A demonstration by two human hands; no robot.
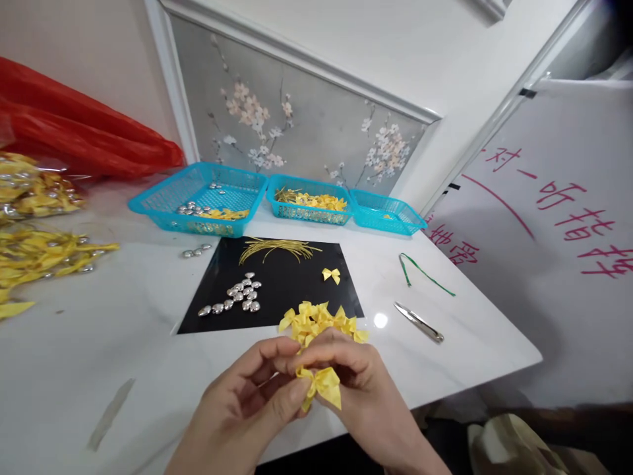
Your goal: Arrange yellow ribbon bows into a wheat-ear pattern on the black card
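Close to the table's front edge, a yellow ribbon bow (324, 386) is pinched between my two hands. My left hand (257, 389) grips its left side with thumb and fingers. My right hand (359, 376) closes round it from the right, and some of its fingertips are hidden. Just beyond my fingers lies a pile of yellow bows (319, 320). Past it, a black mat (291, 290) carries a cluster of silver beads (242, 293), a bundle of gold wire ties (277, 249) and a single yellow bow (331, 275).
Three blue baskets (198, 225) stand along the wall, holding beads, bows and gold ties. To the right lie small scissors (419, 323) and a green cord (428, 276). Yellow ribbon pieces with silver beads (44, 257) are heaped at left, near a red bag (84, 128).
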